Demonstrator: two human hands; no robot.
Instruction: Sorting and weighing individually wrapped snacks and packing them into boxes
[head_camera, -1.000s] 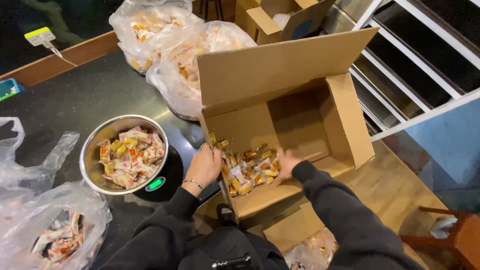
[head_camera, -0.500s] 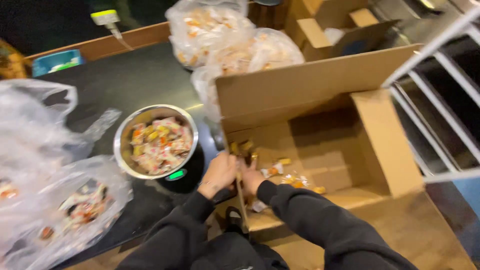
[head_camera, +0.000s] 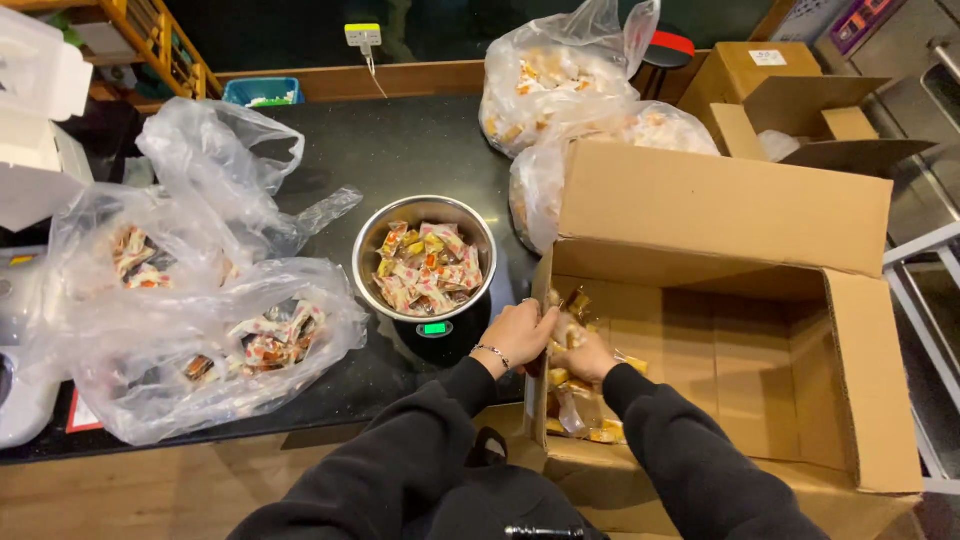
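Both hands sit cupped at the near-left corner of the open cardboard box (head_camera: 720, 330): the left hand (head_camera: 518, 335) and right hand (head_camera: 583, 355) close together around a heap of wrapped candies (head_camera: 572, 312), gathering them for a lift (exact finger closure cannot be told). Left of the box, a steel bowl (head_camera: 428, 258) of candies rests on a scale. Clear plastic bags (head_camera: 215, 340) lie further left.

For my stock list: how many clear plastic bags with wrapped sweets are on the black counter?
4. Two lie left of the steel bowl: one behind, one in front. Two stand behind the open box: and. More may be hidden.
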